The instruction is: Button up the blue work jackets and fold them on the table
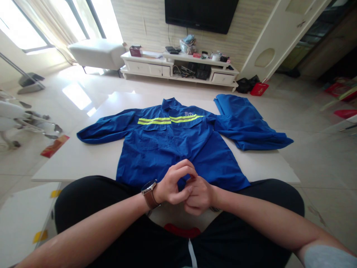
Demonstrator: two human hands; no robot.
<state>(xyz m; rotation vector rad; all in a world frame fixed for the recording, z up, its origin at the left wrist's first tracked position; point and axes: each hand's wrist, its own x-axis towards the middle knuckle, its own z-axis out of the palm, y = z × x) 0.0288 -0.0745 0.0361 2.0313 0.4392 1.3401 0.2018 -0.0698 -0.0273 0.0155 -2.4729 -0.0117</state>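
Note:
A blue work jacket (164, 149) with yellow-and-grey reflective strips lies spread out front side up, collar at the far side and one sleeve stretched to the left. My left hand (177, 182), with a watch (149, 189) at its wrist, curls above the jacket's near edge. Its thumb and fingers meet my right hand (198, 195), which is closed like a fist. Both hands touch each other; whether anything is between the fingers is hidden. Folded blue cloth (240, 108) lies to the right, beside the jacket's right sleeve (251, 137).
The jacket rests on a white table (75, 163), with my knees at its near edge. Beyond stand a white TV cabinet (147, 67) bearing several items and a pale bench (96, 54). A dustpan (30, 82) is at left, a red bag (259, 88) at right.

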